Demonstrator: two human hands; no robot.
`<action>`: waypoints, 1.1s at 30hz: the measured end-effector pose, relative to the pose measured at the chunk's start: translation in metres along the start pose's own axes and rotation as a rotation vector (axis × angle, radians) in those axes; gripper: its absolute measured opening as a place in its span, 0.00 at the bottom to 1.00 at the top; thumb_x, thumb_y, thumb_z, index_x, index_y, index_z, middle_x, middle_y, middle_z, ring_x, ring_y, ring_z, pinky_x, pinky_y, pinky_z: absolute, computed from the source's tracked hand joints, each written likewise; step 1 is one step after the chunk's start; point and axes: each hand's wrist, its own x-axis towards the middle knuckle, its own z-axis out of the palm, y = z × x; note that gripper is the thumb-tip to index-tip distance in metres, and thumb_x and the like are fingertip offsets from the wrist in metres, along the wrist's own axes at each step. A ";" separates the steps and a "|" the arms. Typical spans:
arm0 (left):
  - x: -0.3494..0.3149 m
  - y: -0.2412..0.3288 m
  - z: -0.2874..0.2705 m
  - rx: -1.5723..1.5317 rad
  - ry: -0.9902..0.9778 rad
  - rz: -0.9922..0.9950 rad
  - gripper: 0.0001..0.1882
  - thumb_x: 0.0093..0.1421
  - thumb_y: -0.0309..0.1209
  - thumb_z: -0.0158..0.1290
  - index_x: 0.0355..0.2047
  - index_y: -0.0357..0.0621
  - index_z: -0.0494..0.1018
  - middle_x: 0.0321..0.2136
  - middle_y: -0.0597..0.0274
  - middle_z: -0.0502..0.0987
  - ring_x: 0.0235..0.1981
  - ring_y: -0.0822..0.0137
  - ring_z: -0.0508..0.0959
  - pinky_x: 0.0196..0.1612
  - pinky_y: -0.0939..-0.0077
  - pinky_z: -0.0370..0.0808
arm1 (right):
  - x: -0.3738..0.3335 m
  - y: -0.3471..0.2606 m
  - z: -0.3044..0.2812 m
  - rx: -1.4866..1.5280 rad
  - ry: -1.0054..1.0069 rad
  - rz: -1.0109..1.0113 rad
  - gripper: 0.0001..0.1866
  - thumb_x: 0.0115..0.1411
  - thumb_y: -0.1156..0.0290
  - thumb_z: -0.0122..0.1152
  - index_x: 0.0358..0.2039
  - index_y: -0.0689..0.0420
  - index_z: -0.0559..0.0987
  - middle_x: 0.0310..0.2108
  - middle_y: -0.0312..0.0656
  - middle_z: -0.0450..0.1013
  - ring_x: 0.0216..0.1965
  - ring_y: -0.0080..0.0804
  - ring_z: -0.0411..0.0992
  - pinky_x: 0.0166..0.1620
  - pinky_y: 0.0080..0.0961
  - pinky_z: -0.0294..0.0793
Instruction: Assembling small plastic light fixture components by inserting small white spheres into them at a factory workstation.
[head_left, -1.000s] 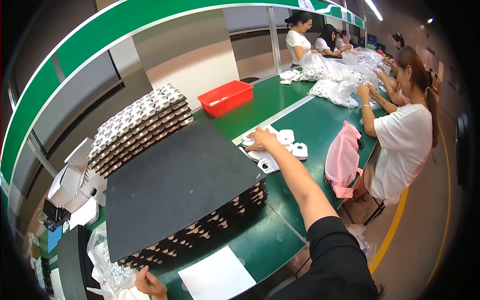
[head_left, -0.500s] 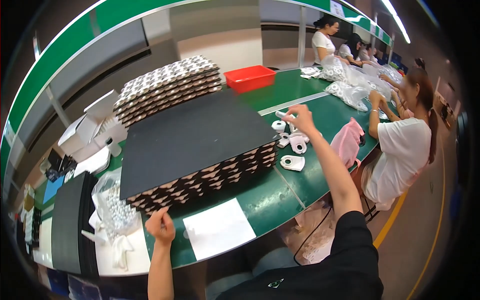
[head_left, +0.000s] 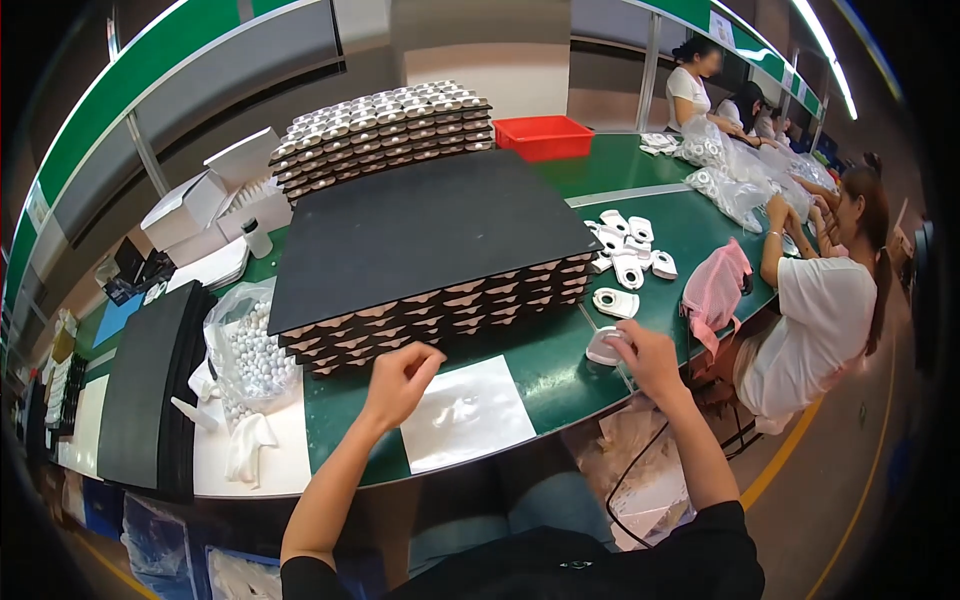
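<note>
My right hand [head_left: 652, 362] pinches a white plastic part [head_left: 603, 346] with a rounded end, just above the green bench near its front edge. A single similar white part [head_left: 615, 302] lies beyond it, and a loose heap of these parts [head_left: 630, 268] sits farther back. My left hand [head_left: 400, 384] is closed, fingers curled, over the left edge of a white sheet [head_left: 470, 415]; whatever it may hold is hidden. Behind it stands a stack of trays topped by a black board [head_left: 430, 235], with pale parts showing between the layers.
A second tray stack [head_left: 385, 125] and a red bin [head_left: 543, 137] stand at the back. To the left are a bag of white balls [head_left: 255, 355], black boards [head_left: 150, 390] and a small bottle [head_left: 256, 238]. A pink bag [head_left: 715, 292] and a seated co-worker [head_left: 825, 300] are at right.
My right hand has come back from the heap toward the front edge, bringing a white part. My left hand has moved right, from the stack's corner to the sheet. The view has shifted.
</note>
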 end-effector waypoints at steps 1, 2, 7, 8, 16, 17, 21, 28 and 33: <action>0.009 0.010 0.003 -0.217 -0.132 -0.257 0.07 0.54 0.28 0.47 0.29 0.37 0.73 0.15 0.71 0.67 0.17 0.77 0.65 0.18 0.85 0.59 | -0.002 -0.004 0.001 -0.001 -0.006 0.005 0.10 0.53 0.70 0.56 0.36 0.56 0.70 0.19 0.49 0.69 0.20 0.41 0.70 0.23 0.31 0.65; 0.015 0.011 0.000 -0.440 -0.212 -0.500 0.07 0.54 0.27 0.47 0.31 0.37 0.72 0.18 0.71 0.67 0.18 0.76 0.65 0.17 0.87 0.58 | 0.000 -0.014 -0.003 -0.005 -0.079 0.064 0.14 0.52 0.72 0.56 0.40 0.54 0.68 0.22 0.52 0.70 0.24 0.48 0.69 0.27 0.36 0.66; 0.029 -0.004 -0.002 -1.002 -0.247 -0.829 0.11 0.52 0.20 0.45 0.38 0.35 0.66 0.24 0.63 0.67 0.19 0.75 0.64 0.13 0.93 0.52 | 0.003 -0.031 -0.014 0.013 -0.256 0.118 0.24 0.51 0.76 0.54 0.49 0.50 0.62 0.27 0.54 0.70 0.30 0.55 0.68 0.33 0.42 0.66; 0.029 -0.012 -0.002 -1.129 -0.266 -0.826 0.14 0.49 0.18 0.43 0.39 0.34 0.65 0.28 0.58 0.66 0.23 0.72 0.66 0.13 0.92 0.54 | 0.005 -0.035 -0.016 0.018 -0.261 0.109 0.24 0.50 0.77 0.54 0.49 0.50 0.62 0.27 0.55 0.70 0.30 0.55 0.68 0.33 0.42 0.66; 0.018 -0.035 -0.003 -1.403 -0.222 -0.761 0.17 0.44 0.12 0.37 0.37 0.37 0.60 0.34 0.51 0.65 0.30 0.65 0.70 0.12 0.91 0.57 | 0.006 -0.055 0.022 0.471 -0.132 0.134 0.18 0.47 0.82 0.59 0.40 0.59 0.70 0.20 0.38 0.70 0.21 0.20 0.66 0.28 0.17 0.66; 0.020 -0.029 -0.001 -1.359 -0.195 -0.759 0.17 0.47 0.13 0.39 0.38 0.38 0.60 0.33 0.51 0.66 0.28 0.67 0.70 0.12 0.92 0.57 | 0.004 -0.057 0.031 0.575 -0.102 0.113 0.16 0.48 0.82 0.58 0.39 0.61 0.70 0.21 0.36 0.70 0.22 0.18 0.66 0.28 0.17 0.67; 0.020 -0.026 0.000 -1.217 -0.171 -0.722 0.12 0.60 0.28 0.44 0.42 0.35 0.62 0.27 0.55 0.69 0.19 0.76 0.64 0.13 0.94 0.59 | 0.008 -0.091 0.057 1.017 -0.251 0.318 0.08 0.54 0.80 0.52 0.36 0.63 0.70 0.26 0.33 0.70 0.28 0.17 0.67 0.33 0.15 0.66; 0.019 -0.027 0.008 -1.107 -0.229 -0.772 0.19 0.60 0.46 0.43 0.29 0.42 0.65 0.12 0.73 0.53 0.16 0.79 0.57 0.13 0.91 0.48 | 0.004 -0.103 0.093 1.100 -0.348 0.311 0.07 0.57 0.78 0.48 0.38 0.62 0.68 0.33 0.35 0.70 0.35 0.17 0.67 0.37 0.14 0.66; 0.019 -0.020 0.007 -1.092 -0.211 -0.754 0.17 0.61 0.44 0.44 0.33 0.41 0.68 0.14 0.74 0.55 0.16 0.81 0.57 0.13 0.92 0.49 | 0.003 -0.108 0.103 0.999 -0.373 0.284 0.07 0.57 0.78 0.49 0.37 0.63 0.68 0.33 0.36 0.71 0.35 0.19 0.68 0.38 0.16 0.67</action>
